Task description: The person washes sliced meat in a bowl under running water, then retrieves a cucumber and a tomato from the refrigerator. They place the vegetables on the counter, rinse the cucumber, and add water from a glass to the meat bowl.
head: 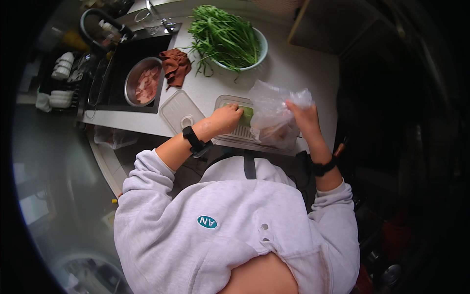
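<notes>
My right hand grips the upper right side of a translucent plastic bag. Pale brownish contents, too blurred to name, show through the bag's lower part. The bag rests over the right side of a clear plastic container with a ribbed bottom. Inside that container, at the left of the bag, lies a green vegetable piece. My left hand reaches over the container's left side, its curled fingertips at the green piece; whether they grip it is not clear. A clear lid with a round fitting lies left of the container.
Beyond the container stands a pale blue bowl heaped with long green leafy stalks. A brown cloth lies by the black sink, where a metal bowl holds raw sliced meat. A faucet arches over the sink; white bowls sit left.
</notes>
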The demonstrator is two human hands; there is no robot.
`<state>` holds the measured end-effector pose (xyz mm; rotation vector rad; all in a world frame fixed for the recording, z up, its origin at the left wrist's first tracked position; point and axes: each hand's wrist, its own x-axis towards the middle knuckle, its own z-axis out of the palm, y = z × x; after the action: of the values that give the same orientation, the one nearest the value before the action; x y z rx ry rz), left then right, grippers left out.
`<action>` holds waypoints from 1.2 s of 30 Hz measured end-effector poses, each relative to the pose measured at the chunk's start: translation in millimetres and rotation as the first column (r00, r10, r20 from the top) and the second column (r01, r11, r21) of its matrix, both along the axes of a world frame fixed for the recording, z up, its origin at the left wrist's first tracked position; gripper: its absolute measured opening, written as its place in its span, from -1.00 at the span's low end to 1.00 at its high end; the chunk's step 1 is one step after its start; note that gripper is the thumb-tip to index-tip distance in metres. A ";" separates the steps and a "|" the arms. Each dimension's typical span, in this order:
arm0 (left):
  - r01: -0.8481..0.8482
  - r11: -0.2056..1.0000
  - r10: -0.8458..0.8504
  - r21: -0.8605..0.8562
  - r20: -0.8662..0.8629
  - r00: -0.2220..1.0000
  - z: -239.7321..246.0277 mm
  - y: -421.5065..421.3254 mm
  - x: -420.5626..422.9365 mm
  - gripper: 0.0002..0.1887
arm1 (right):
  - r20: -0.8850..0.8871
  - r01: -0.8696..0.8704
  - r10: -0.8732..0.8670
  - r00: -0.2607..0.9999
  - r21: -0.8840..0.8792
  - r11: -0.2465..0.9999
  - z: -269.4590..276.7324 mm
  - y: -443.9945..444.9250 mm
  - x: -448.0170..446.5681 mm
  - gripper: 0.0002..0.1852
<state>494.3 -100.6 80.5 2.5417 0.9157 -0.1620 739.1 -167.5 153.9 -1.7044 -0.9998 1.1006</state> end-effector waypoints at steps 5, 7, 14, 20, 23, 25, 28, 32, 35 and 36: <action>0.153 0.971 -0.107 0.185 -0.238 0.965 -21.9 0.7 15.5 -0.45 | -0.320 0.117 -0.143 0.937 -0.101 0.988 -5.7 11.7 12.7 -0.69; 0.221 0.969 -0.165 0.110 -0.374 0.912 -23.5 2.0 16.1 -0.40 | -0.348 0.157 -0.174 0.921 -0.078 0.985 -9.7 10.1 13.7 -0.68; -0.013 0.998 -0.002 -0.060 -0.237 0.972 -14.2 1.5 13.1 -0.50 | -0.345 0.152 -0.171 0.923 -0.083 0.985 -12.8 1.8 18.0 -0.72; 0.006 0.995 -0.039 -0.102 -0.328 0.944 55.1 6.4 9.1 -0.49 | -0.389 0.231 -0.232 0.892 -0.048 0.972 -8.2 -10.0 23.4 -0.61; -0.085 0.994 0.084 -0.062 -0.018 0.996 98.0 10.3 -26.5 -0.46 | -0.458 0.272 -0.279 0.844 -0.082 0.959 -9.0 -17.1 24.5 -0.60; -0.209 0.893 0.297 -0.398 0.175 0.939 120.2 23.6 -60.4 -0.42 | -0.445 0.232 -0.218 0.869 -0.024 0.972 -7.7 -18.9 22.1 -0.60; -0.352 0.827 0.520 -0.438 0.359 0.775 121.9 42.2 -99.2 -0.36 | -0.294 0.137 -0.130 0.947 0.003 0.991 0.1 -18.1 13.6 -0.72; -0.538 0.835 0.540 -0.111 0.353 0.764 75.9 85.0 -121.8 -0.40 | -0.032 -0.127 0.124 0.992 -0.121 0.985 10.5 -6.7 -16.2 -0.81; -0.453 0.885 0.422 0.108 0.227 0.878 29.8 99.8 -125.4 -0.41 | 0.116 -0.264 0.278 0.953 -0.121 0.957 6.7 6.1 -47.7 -0.74; -0.421 0.895 0.407 0.147 0.114 0.906 13.4 101.4 -121.1 -0.38 | 0.157 -0.310 0.320 0.934 -0.087 0.947 3.5 9.2 -56.2 -0.71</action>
<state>373.1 0.8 93.9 2.4079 1.4657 0.1543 683.0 -158.4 157.3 -1.7485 -1.3984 1.2122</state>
